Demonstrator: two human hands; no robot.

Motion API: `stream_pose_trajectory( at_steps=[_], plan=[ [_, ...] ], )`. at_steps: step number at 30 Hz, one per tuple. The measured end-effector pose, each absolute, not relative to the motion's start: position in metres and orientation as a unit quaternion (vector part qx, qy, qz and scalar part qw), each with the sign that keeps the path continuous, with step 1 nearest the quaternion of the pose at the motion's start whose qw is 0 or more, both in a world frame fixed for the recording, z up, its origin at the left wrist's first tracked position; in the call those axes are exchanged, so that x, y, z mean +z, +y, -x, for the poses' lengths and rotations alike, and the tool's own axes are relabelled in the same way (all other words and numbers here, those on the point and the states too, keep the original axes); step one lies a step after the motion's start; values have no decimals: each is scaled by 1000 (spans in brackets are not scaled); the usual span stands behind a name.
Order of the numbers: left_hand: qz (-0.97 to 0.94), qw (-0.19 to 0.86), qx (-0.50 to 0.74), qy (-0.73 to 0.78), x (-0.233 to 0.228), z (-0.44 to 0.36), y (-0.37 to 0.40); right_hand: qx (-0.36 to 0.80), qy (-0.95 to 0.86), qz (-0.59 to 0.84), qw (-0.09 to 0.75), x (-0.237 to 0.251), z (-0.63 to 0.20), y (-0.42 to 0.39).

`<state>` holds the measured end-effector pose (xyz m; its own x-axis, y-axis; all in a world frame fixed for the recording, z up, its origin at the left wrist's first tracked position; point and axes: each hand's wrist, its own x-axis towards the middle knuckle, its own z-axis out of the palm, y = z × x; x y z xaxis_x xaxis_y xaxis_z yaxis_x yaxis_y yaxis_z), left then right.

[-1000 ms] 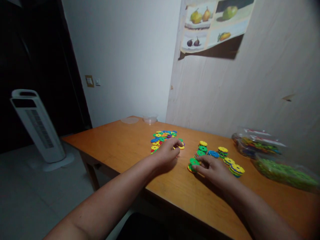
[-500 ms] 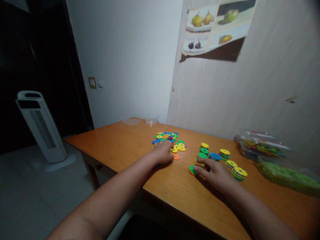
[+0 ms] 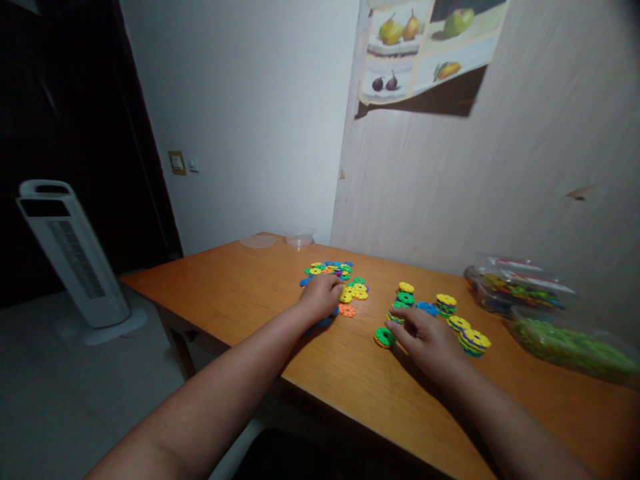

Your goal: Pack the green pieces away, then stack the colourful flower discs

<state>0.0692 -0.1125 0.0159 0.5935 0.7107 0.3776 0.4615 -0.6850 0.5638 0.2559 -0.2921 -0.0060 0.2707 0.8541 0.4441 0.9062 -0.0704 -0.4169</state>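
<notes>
My left hand [image 3: 323, 296] rests palm down on the near edge of a loose pile of coloured plastic discs [image 3: 334, 275], fingers curled over some of them. An orange disc [image 3: 347, 311] lies just right of that hand. My right hand [image 3: 431, 339] lies flat on the table, fingers spread, its fingertips beside a short green stack [image 3: 385, 337]. Behind it stand several small sorted stacks, among them a blue stack [image 3: 427, 308] and a yellow-topped stack [image 3: 474, 341]. Whether the left hand grips a disc is hidden.
The wooden table [image 3: 240, 293] runs along a pale wall. Two clear bags of discs [image 3: 520, 287] [image 3: 570, 343] lie at the right. A clear lid [image 3: 259, 241] and small bowl [image 3: 299, 239] sit at the far edge. A white tower fan [image 3: 70, 253] stands on the floor, left.
My left hand has drawn back left from the yellow discs to the pile's near edge, uncovering an orange disc. My right hand has let go of the green stack and opened flat.
</notes>
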Motion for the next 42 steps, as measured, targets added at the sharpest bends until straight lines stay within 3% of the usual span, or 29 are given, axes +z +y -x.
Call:
stream_pose_trajectory(
  at_steps=[3,6,16,27,36,42],
  plan=[
    [-795,410,326,306,14,-82,-124,-52,-635,691,340,-7,-251,-292],
    [-742,527,312,275,13,-91,-142,-57,-652,672,347,-7,-246,-292],
    [-658,666,277,216,14,-92,-185,-43,-650,678,339,-2,-248,-293],
    [-781,432,355,278,20,-74,-124,-12,-615,760,210,7,-244,-299],
    [-918,146,187,319,17,-42,-101,-20,-603,753,265,-1,-253,-296],
    [-931,54,127,337,16,-42,-102,-19,-604,750,267,-3,-256,-294]
  ],
)
